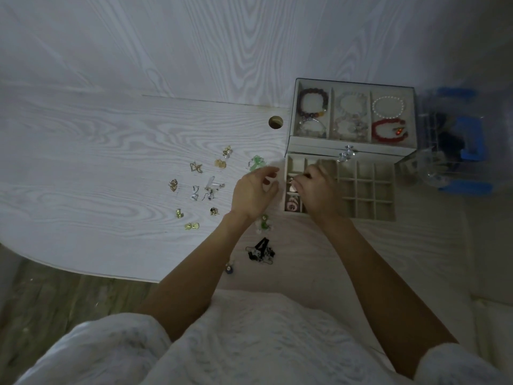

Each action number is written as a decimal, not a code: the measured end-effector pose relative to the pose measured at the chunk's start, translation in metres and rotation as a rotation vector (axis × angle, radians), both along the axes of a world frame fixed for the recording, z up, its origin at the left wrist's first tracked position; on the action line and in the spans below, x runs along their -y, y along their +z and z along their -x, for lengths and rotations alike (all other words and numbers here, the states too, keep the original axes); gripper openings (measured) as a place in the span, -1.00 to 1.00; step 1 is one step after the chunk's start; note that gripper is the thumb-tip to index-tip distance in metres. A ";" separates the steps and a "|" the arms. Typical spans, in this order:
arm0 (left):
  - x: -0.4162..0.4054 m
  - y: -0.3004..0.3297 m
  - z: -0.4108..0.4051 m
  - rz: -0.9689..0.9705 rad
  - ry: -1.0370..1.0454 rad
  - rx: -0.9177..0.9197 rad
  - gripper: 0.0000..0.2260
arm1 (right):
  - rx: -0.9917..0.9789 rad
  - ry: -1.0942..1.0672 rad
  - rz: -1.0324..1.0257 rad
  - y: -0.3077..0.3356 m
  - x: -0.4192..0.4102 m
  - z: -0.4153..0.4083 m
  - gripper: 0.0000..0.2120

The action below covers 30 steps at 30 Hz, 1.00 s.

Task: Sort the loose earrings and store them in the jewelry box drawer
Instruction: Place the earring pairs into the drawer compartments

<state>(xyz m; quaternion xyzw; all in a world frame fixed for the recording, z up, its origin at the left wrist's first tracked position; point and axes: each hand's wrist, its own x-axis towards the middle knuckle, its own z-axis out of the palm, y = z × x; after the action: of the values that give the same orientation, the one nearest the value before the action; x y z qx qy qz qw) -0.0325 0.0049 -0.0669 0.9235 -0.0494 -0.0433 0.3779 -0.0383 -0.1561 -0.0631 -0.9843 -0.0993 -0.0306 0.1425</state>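
Reaching over the pulled-out drawer (361, 190) of the jewelry box (352, 151), the right hand (316, 190) sits above the left-hand column of little cells, fingers curled in at the tips like it's pinching something small, though I honestly can't tell what, or if anything's in there at all. Left hand (254, 191) hovers just beside the drawer's left edge, fingers loosely bent and apart, holding nothing I can see, probably ready to feed in the next piece. A couple of the left cells already hold pinkish bits; the rest of the grid looks unfilled. The loose earrings (200, 187) are spread out in rough pairs on the table (97, 162) toward its left side, well apart from the box, which makes sense if you're matching before storing. A dark cluster (261, 251) lies near the table's front edge. Bracelets (388, 118) fill the box's top tray. White wood-grain table, same-looking wall behind, dim light, wooden floor below left.
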 end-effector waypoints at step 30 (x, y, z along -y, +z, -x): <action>-0.005 0.022 -0.019 0.402 0.089 -0.117 -0.84 | -0.199 -0.286 -0.769 0.011 -0.022 -0.012 -0.90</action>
<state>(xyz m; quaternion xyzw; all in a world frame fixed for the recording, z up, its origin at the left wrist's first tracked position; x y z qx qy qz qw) -0.0131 0.0100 -0.0445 0.8267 0.0056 -0.0694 0.5584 -0.0263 -0.1339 -0.0523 -0.8616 0.0710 0.0105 0.5025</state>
